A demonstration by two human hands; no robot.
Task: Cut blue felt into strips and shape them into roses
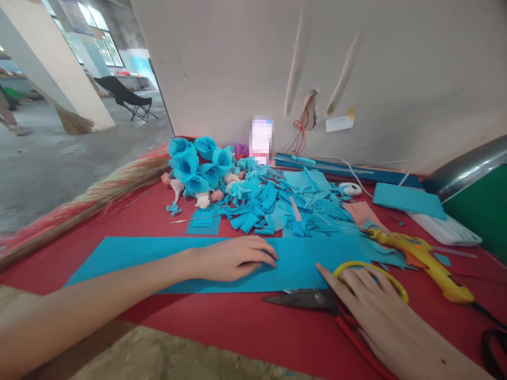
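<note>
A long strip of blue crepe paper (pixel 134 258) lies across the red tabletop in front of me. My left hand (pixel 233 257) rests palm down on the middle of the strip, fingers stretched out and holding nothing. At the strip's right end, my right hand (pixel 364 295) has its fingers through the yellow handle loop of a pair of scissors (pixel 312 299). One finger of that hand points out onto the paper. The scissors' dark blades look closed and point left along the strip's near edge. Their red handle is partly hidden under my right hand.
Blue paper flowers (pixel 186 164) and a heap of blue scraps (pixel 257 203) lie behind the strip. A yellow glue gun (pixel 425 258) is at right, near a white power bank (pixel 455 232). A lit phone screen (pixel 262 138), blurred, leans against the wall. A broom (pixel 111 192) borders the left.
</note>
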